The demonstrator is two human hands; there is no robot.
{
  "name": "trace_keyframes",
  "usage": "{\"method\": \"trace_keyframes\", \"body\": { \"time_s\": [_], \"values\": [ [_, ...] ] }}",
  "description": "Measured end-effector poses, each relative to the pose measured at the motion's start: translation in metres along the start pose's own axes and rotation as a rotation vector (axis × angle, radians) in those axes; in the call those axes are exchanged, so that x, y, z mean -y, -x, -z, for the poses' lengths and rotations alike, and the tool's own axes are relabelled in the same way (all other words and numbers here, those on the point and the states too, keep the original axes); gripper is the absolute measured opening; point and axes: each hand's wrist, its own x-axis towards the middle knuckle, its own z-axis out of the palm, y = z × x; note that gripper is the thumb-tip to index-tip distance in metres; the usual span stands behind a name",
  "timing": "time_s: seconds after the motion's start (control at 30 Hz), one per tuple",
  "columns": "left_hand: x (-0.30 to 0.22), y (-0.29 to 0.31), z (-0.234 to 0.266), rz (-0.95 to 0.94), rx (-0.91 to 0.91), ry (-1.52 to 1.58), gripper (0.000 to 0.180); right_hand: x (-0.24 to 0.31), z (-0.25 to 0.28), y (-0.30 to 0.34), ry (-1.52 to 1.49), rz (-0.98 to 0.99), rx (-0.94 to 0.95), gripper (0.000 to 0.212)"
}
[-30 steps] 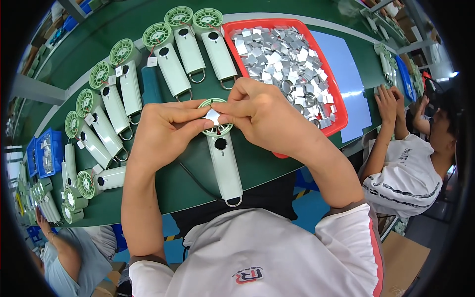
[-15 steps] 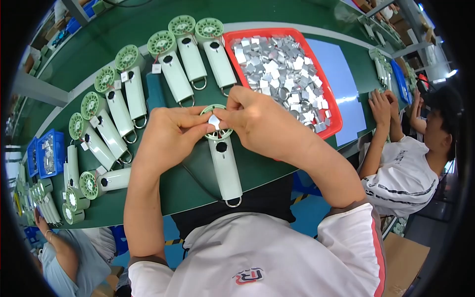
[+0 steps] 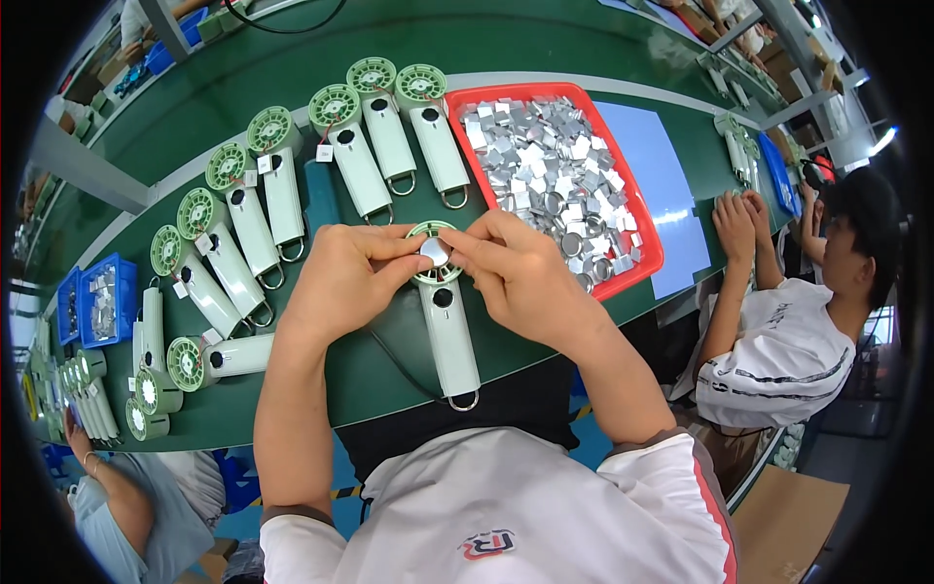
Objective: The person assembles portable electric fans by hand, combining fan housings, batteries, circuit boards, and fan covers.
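A pale green handheld fan (image 3: 451, 336) lies in front of me, its round slotted head away from me and its metal ring towards me. Over the middle of that head is a silver round cap (image 3: 435, 253), face up. My left hand (image 3: 352, 274) pinches the cap's left edge with thumb and forefinger. From the other side, the closed fingers of my right hand (image 3: 520, 277) press at the cap's right edge. Whether the cap is fully seated in the head cannot be seen under my fingertips.
Several similar fans (image 3: 229, 263) lie in a curved row on the green table (image 3: 321, 389). At the right, a red tray (image 3: 654, 234) holds many silver caps and square pieces, beside a blue sheet (image 3: 642, 146). Blue bins (image 3: 122, 302) stand far left. Co-workers sit on both sides.
The silver piece was tilted between my fingers; now it lies flatter over the fan head as a round cap. My right hand has come lower, and the whole view has shifted slightly.
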Motion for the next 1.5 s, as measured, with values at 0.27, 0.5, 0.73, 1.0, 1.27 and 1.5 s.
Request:
{"method": "trace_keyframes", "body": {
  "time_s": [0.27,0.5,0.73,1.0,1.27,1.5],
  "values": [
    [0.003,-0.003,0.002,-0.024,0.019,-0.008,0.028,-0.003,0.002,-0.012,0.078,0.056,0.037,0.027],
    [0.009,0.003,-0.005,0.07,-0.023,0.245,0.051,0.001,0.004,-0.016,0.099,0.005,0.052,0.025],
    [0.008,0.007,-0.003,0.043,-0.03,0.213,0.042,0.008,0.007,-0.016,0.077,-0.028,0.063,0.031],
    [0.0,0.005,0.002,-0.004,-0.027,0.09,0.039,0.014,0.018,-0.026,0.124,-0.053,0.19,0.037],
    [0.0,0.003,0.001,-0.073,-0.051,0.026,0.032,0.022,0.025,-0.037,0.211,-0.065,0.312,0.032],
    [0.0,0.007,-0.002,-0.05,-0.063,0.016,0.034,0.018,0.019,-0.037,0.131,-0.169,0.298,0.031]
  ]
}}
